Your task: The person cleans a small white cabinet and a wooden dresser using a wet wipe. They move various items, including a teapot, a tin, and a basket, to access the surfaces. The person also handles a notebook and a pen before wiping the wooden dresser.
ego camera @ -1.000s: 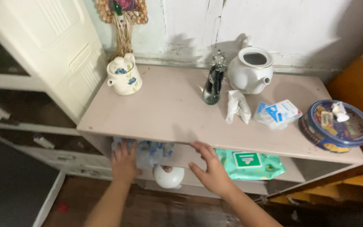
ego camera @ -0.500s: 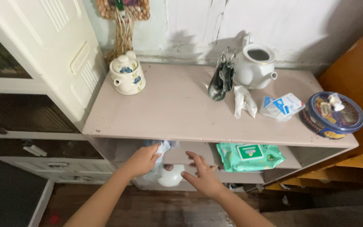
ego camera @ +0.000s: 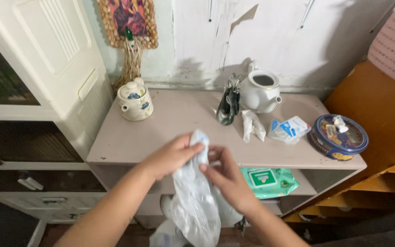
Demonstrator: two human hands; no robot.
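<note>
Left hand (ego camera: 170,158) and right hand (ego camera: 225,176) fingers pinched on crumpled translucent white plastic bag (ego camera: 196,201), hung before beige wooden shelf top (ego camera: 129,142)

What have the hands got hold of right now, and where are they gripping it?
Both hands hold a thin, pale plastic bag by its top end: the left hand pinches the upper tip, the right hand grips just beside it. The rest hangs loose below.

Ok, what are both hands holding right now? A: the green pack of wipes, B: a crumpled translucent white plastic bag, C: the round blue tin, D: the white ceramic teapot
B: the left hand and right hand both pinch the top of the crumpled translucent white plastic bag, which hangs in front of the shelf.
</note>
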